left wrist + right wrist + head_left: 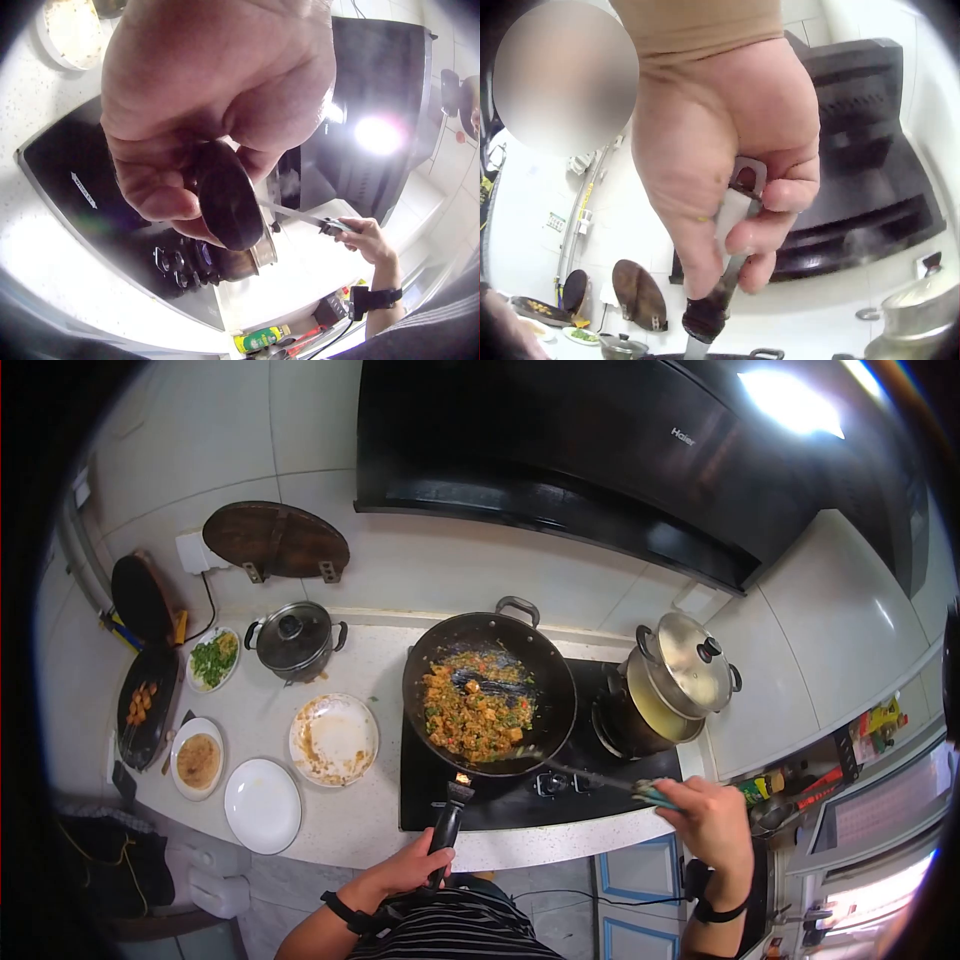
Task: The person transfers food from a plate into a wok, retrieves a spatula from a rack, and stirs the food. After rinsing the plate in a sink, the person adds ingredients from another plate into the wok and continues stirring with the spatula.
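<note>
In the head view, my left hand (pixel 408 865) grips the black handle (pixel 447 830) of a dark wok (pixel 557 725). Diced tofu-like cubes and minced, reddish-brown food with green bits (pixel 480 725) cover much of the wok's inside. My right hand (pixel 712 825) holds a long metal spatula (pixel 600 775) by its handle end, out to the right of the wok. Its far end reaches over the wok's right front rim, where the blade is blurred. The right wrist view shows fingers and thumb wrapped around the spatula's handle (pixel 735 217), with a hanging loop at its end.
The wok stands on a black gas hob (pixel 590 810); a lidded steel pot (pixel 680 670) is at its right. Leftward are a soiled plate (pixel 365 740), a white plate (pixel 262 806), a small lidded pot (pixel 295 640), plates of greens (pixel 214 660) and brownish food (pixel 197 762), and an open electric pan (pixel 150 675).
</note>
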Demonstrator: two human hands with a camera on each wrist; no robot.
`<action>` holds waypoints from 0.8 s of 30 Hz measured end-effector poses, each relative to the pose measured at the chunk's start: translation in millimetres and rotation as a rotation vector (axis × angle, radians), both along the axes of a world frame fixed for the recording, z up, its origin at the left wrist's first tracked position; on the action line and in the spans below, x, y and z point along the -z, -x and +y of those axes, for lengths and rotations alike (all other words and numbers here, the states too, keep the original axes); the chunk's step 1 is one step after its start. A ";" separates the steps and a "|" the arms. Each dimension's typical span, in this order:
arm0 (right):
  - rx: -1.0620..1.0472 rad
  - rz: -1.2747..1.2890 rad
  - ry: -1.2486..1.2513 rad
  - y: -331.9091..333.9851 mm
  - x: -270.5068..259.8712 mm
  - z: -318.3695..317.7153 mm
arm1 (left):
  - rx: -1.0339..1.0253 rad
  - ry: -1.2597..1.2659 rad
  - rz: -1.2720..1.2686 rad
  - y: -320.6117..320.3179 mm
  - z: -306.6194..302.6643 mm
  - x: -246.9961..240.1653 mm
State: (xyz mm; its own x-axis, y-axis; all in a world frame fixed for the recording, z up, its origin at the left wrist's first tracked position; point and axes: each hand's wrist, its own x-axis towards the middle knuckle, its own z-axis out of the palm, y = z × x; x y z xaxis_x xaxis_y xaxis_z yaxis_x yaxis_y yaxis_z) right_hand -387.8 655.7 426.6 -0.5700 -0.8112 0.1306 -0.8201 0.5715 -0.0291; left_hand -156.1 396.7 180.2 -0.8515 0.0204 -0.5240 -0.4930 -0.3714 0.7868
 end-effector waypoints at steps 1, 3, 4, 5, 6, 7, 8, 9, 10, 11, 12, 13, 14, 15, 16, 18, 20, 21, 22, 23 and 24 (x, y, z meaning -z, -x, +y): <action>-0.014 0.006 -0.027 -2.4 11.6 -6.4 | 0.004 0.002 -0.006 0.3 0.1 -0.3; -0.004 0.073 -0.014 -1.0 47.0 -27.9 | 0.019 0.030 -0.011 0.2 -0.4 -2.1; -0.008 0.097 0.040 5.2 64.3 -35.8 | 0.026 0.045 -0.013 0.0 -0.7 -2.7; 0.028 0.089 0.082 11.2 76.8 -40.5 | 0.032 0.047 -0.005 -0.1 -0.6 -1.8; 0.064 0.081 0.124 16.1 87.2 -44.5 | 0.039 0.050 0.002 -0.2 -1.1 -0.3; 0.100 0.073 0.168 18.4 92.3 -47.3 | 0.045 0.054 0.011 -0.5 -2.4 -0.3; 0.112 0.060 0.235 20.3 94.2 -47.6 | 0.041 0.061 0.014 -0.3 -3.5 -0.3; 0.119 0.044 0.299 22.8 95.8 -45.3 | 0.033 0.065 0.015 -0.3 -3.1 0.0; 0.130 0.025 0.359 23.8 95.9 -43.6 | 0.027 0.066 0.014 -1.3 -1.9 0.6; 0.170 0.002 0.371 25.8 93.8 -44.0 | 0.024 0.063 0.010 -1.7 -1.5 1.3; 0.181 0.017 0.373 28.3 94.3 -47.9 | 0.023 0.061 0.007 -1.3 -1.5 1.5; 0.194 0.033 0.377 31.6 97.9 -53.9 | 0.025 0.061 0.003 -1.3 -1.3 1.4; 0.209 0.049 0.383 34.6 103.3 -60.2 | 0.024 0.055 0.001 -1.6 -1.0 1.1; 0.213 0.048 0.400 38.1 112.2 -68.9 | 0.024 0.051 -0.002 -1.6 -1.0 0.3; 0.256 0.016 0.375 39.8 119.6 -78.2 | 0.023 0.047 -0.003 -0.9 -1.6 -0.6; 0.273 -0.026 0.387 42.3 140.5 -96.5 | 0.026 0.051 0.009 -0.5 -2.1 0.8; 0.209 -0.071 0.432 36.3 156.5 -111.9 | 0.027 0.050 0.012 -1.2 -2.7 2.5; 0.155 -0.129 0.409 30.4 159.0 -115.3 | 0.026 0.046 0.009 -1.7 -2.5 3.6; 0.093 -0.153 0.376 24.8 158.5 -117.1 | 0.026 0.041 0.007 -2.0 -2.0 4.1; 0.055 -0.155 0.345 21.1 153.5 -113.0 | 0.026 0.044 0.005 -1.9 -2.0 3.8; 0.015 -0.157 0.314 17.6 146.0 -107.5 | 0.025 0.047 0.004 -1.7 -2.1 3.1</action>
